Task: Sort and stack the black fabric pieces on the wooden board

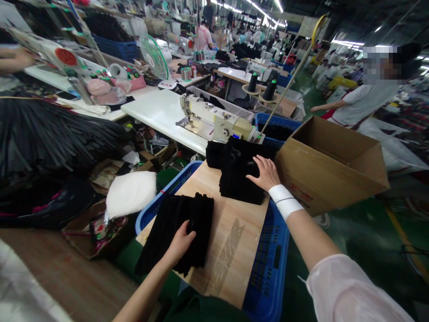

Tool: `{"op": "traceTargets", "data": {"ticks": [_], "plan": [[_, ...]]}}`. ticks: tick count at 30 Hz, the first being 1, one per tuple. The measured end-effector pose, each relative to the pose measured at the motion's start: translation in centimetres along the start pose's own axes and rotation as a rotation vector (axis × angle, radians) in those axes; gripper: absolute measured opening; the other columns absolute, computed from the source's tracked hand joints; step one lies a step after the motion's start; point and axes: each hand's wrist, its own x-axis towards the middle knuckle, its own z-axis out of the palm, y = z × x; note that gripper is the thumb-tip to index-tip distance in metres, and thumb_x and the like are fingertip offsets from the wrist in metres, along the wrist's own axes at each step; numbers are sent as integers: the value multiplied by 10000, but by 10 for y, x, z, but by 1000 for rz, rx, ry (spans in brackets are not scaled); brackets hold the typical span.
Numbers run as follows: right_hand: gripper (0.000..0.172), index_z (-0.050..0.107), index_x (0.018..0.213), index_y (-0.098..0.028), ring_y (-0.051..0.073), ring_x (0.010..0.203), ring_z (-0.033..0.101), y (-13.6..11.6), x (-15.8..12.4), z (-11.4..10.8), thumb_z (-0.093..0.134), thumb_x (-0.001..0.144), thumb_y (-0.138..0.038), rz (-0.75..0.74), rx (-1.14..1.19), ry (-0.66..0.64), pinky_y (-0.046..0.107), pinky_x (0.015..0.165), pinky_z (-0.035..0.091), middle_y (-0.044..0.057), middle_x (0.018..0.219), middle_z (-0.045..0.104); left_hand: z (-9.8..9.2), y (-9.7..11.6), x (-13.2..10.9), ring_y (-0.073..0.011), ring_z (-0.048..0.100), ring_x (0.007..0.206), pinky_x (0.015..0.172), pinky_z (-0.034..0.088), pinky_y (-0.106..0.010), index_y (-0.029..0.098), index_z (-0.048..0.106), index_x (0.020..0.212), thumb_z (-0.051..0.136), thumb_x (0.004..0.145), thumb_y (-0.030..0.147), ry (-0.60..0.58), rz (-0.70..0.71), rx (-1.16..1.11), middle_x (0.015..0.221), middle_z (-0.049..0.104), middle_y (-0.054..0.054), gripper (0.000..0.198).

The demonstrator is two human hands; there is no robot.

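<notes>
A stack of black cloth pieces (161,235) lies on the near left of a wooden board (229,250). My left hand (181,243) is on this stack, thumb outside and the other fingers closed into the cloth, partly hidden by it. Farther back on the board sits a second pile of black cloth (236,174), with folds reaching toward the sewing machine. My right hand (266,173), a white band around its wrist, rests on that pile's right side with its fingers spread. The board lies across a blue plastic basket (276,264).
Beyond the far pile stands a sewing machine (217,118) on a white table (157,112). An open cardboard box (321,174) is close on the right, with a person (362,100) behind it. A white bundle (131,193) and black strips (50,134) are at left.
</notes>
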Motion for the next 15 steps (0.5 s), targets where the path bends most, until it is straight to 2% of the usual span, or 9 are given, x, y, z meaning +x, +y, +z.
{"op": "traceTargets", "data": {"ticks": [2, 4, 8, 9, 11, 13, 15], "plan": [[681, 443, 1386, -138, 300, 1335, 393, -13, -9, -3, 657, 825, -459, -5, 38, 32, 497, 1169, 196, 147, 1450, 454, 1, 2, -2, -266, 652, 1059, 983, 486, -381, 105, 575, 1195, 565, 714, 199, -3, 11, 0, 1110, 699, -112, 490], [590, 471, 1360, -154, 299, 1324, 412, -34, -26, -1, 616, 861, -432, -14, 125, 54, 505, 1154, 240, 141, 1427, 480, 2, 3, -5, -258, 653, 1053, 974, 491, -374, 113, 572, 1196, 573, 722, 202, -1, 16, -6, 1110, 697, -107, 482], [361, 593, 1201, -188, 292, 1199, 526, -97, -79, 25, 585, 861, -309, 18, 454, -2, 498, 1055, 400, 138, 1283, 590, 5, 4, -6, -241, 658, 1013, 948, 505, -364, 117, 570, 1185, 561, 729, 179, -17, 9, -6, 1097, 693, -103, 461], [310, 619, 1141, -192, 285, 1150, 560, -116, -94, 34, 586, 848, -289, 84, 564, -39, 490, 1026, 433, 135, 1221, 621, 6, 5, -6, -239, 658, 1005, 943, 508, -364, 125, 575, 1176, 564, 726, 170, -20, 12, -7, 1087, 695, -98, 452], [260, 637, 1054, -191, 255, 1014, 629, -154, -121, 52, 597, 819, -294, 319, 815, -156, 448, 930, 510, 117, 1086, 668, 7, 7, -6, -241, 659, 992, 937, 511, -371, 136, 586, 1159, 580, 718, 157, -28, 22, -14, 1073, 702, -91, 441], [305, 625, 1045, -187, 229, 918, 663, -190, -141, 67, 630, 793, -359, 588, 1047, -300, 402, 849, 546, 100, 1035, 686, 7, 9, -7, -255, 658, 999, 944, 507, -391, 134, 598, 1143, 618, 720, 181, -44, 37, -21, 1072, 706, -99, 426], [405, 608, 1071, -184, 224, 935, 666, -219, -154, 75, 659, 767, -447, 781, 1193, -371, 382, 866, 534, 99, 1059, 690, 7, 11, -8, -274, 649, 1043, 971, 492, -408, 130, 605, 1151, 663, 741, 257, -84, 49, -31, 1107, 700, -115, 433]]}}
